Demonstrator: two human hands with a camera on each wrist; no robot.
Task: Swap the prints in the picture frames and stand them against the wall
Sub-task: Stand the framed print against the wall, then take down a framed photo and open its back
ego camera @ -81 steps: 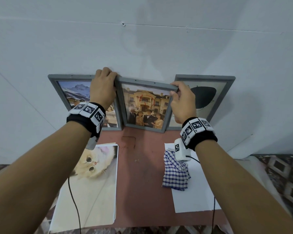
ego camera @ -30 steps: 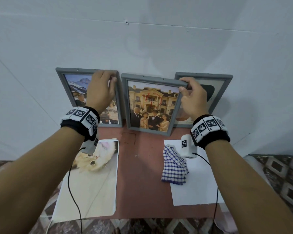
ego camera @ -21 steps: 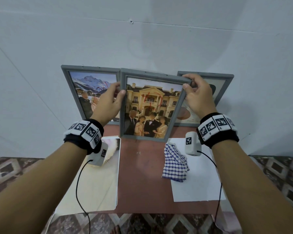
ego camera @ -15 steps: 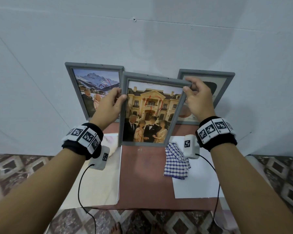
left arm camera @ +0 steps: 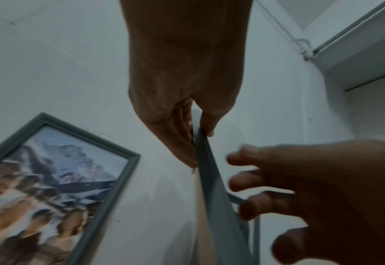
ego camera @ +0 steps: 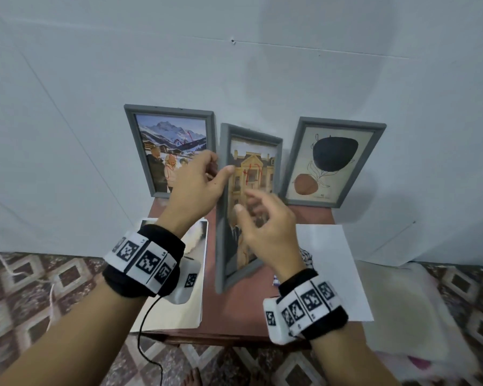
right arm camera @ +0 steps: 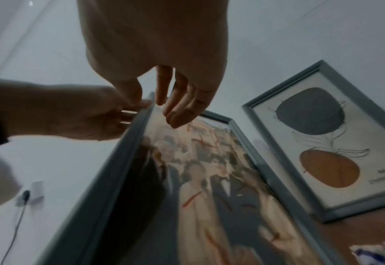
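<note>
The middle grey frame (ego camera: pixel 221 246) with the mansion group photo is held up off the table, turned nearly edge-on to me. My left hand (ego camera: pixel 219 167) pinches its left rail near the top, thumb on the front and fingers behind; the left wrist view shows that pinch (left arm camera: pixel 197 136) on the frame's edge (left arm camera: pixel 211 188). My right hand (ego camera: pixel 248 203) hovers in front of the print with fingers loosely spread, holding nothing (right arm camera: pixel 164 107). The mountain-print frame (ego camera: pixel 173 149) and the abstract-print frame (ego camera: pixel 332 162) lean on the wall at left and right.
A small red-brown table (ego camera: pixel 240 310) stands against the white wall. A cat print (ego camera: pixel 176 313) lies on its left side, a white sheet (ego camera: pixel 332 260) on its right. A checked cloth (ego camera: pixel 304 256) is mostly hidden by my right wrist. Patterned floor surrounds the table.
The middle frame came away from the wall, rose and swung edge-on. My right hand let go of its top right corner and moved in front of the print. My left hand shifted to the left rail.
</note>
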